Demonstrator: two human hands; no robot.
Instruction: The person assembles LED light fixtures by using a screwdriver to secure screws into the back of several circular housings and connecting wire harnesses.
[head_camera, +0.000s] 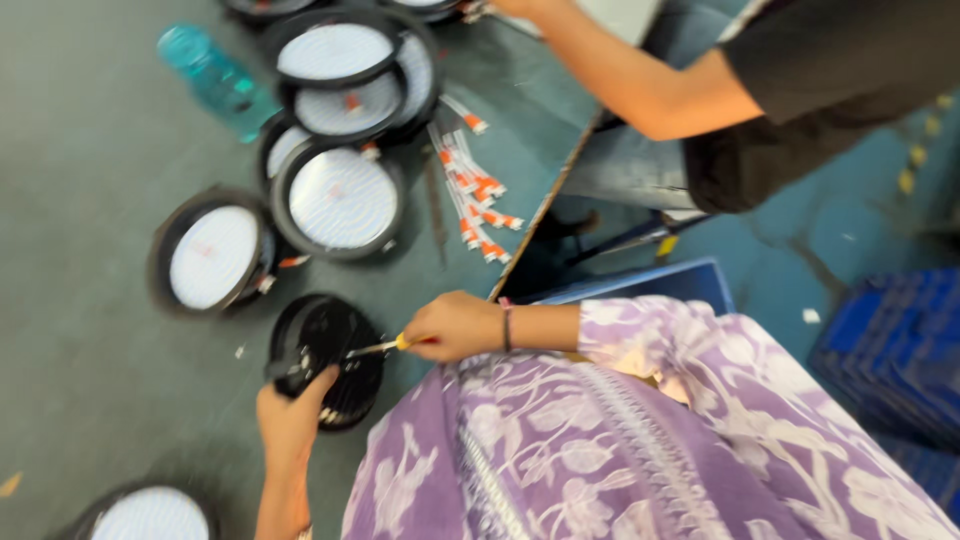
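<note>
While a teal plastic bottle (215, 80) lies at the far left of the grey-green table (80, 330), round black lamp housings with white disc faces (340, 195) sit stacked and spread beside it, within easy reach. Nearer, the left hand (290, 420) curls around the rim of a black ribbed round housing (325, 360), face down on the table, apparently to steady it. The right hand (455, 325) pinches a yellow-handled screwdriver (378, 347), its tip on the housing. Orange-and-white wire connectors (475, 195) lie by the table edge, near another person's bare arm (640, 85).
</note>
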